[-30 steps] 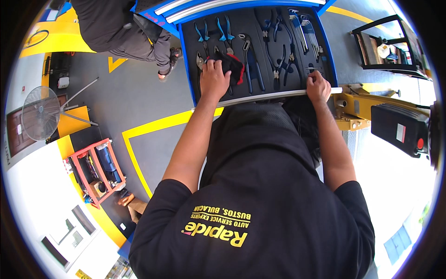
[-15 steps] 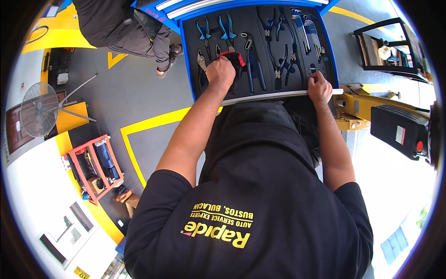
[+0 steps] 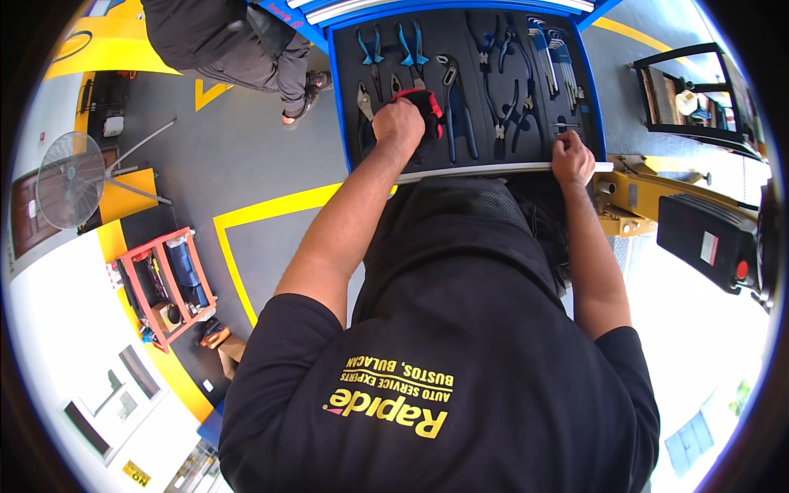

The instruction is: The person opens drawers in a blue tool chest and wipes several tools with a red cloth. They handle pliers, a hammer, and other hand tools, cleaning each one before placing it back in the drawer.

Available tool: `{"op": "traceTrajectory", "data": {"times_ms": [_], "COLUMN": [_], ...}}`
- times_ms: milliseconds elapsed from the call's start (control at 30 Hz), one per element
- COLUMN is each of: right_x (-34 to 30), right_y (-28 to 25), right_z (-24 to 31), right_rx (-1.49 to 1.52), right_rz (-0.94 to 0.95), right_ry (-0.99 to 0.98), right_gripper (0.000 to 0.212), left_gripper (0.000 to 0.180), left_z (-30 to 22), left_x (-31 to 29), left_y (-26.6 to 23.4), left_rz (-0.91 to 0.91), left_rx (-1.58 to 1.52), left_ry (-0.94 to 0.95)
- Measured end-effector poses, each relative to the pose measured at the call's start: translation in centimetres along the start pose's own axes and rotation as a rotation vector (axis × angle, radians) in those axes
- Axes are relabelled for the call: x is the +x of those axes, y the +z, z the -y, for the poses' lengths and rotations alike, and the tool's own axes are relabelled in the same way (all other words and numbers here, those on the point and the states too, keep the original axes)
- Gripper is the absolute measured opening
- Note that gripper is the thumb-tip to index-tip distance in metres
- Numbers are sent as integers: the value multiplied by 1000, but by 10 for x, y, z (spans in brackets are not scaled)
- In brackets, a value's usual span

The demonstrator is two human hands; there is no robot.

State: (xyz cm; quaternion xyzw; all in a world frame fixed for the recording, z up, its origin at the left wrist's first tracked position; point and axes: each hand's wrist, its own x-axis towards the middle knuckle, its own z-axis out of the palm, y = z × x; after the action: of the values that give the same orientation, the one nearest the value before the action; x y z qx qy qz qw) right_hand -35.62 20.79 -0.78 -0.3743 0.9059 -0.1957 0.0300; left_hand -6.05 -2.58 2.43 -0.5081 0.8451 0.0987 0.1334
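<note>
An open blue tool drawer [image 3: 336, 107] lies before me with a dark foam insert. My left hand [image 3: 399, 125] is closed on a red-and-black cloth-like item [image 3: 429, 105], held over the drawer's left part. Close by lie pliers with blue grips [image 3: 412, 49], slip-joint pliers [image 3: 364, 100] and large water-pump pliers [image 3: 454, 99]. At the right front, my right hand [image 3: 574, 159] has its fingers curled together beside a small metal piece [image 3: 566, 126]; what they hold, if anything, is hidden. Hex key sets [image 3: 563, 66] lie beyond it, and several long-nosed pliers [image 3: 499, 107] sit mid-drawer.
Another person [image 3: 238, 49] stands at the far left of the drawer. A yellow metal arm [image 3: 649, 191] with a black box [image 3: 708, 242] is on the right. A fan [image 3: 70, 181] and red rack [image 3: 164, 283] stand left; a black framed cart [image 3: 699, 94] stands far right.
The view has shifted slightly, so the drawer sits a little further right. My right hand's fingers have drawn back slightly from the small metal piece. My left hand still grips the red-and-black item.
</note>
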Motion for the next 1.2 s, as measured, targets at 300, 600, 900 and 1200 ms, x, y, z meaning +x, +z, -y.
{"op": "traceTrajectory", "data": {"times_ms": [300,600,900,1200], "right_x": [-3,1,-4,-2], "right_y": [-1,3,0,-2], "right_z": [4,2,3,1], "right_rx": [34,57,25,19], "right_rz": [-14,-14,-16,-38], "right_ry": [-1,4,-53,-58], "right_gripper": [11,10,8,6], "left_gripper": [17,24,29,38], "left_z": [-3,25,-2,-1], "left_x": [-15,27,84,62], "left_y": [1,-7,-25,-28], "left_rz": [-223,-367,-310,-70], "left_rx": [328,-93,-30,-128], "left_ry": [187,114,-41,-83]}}
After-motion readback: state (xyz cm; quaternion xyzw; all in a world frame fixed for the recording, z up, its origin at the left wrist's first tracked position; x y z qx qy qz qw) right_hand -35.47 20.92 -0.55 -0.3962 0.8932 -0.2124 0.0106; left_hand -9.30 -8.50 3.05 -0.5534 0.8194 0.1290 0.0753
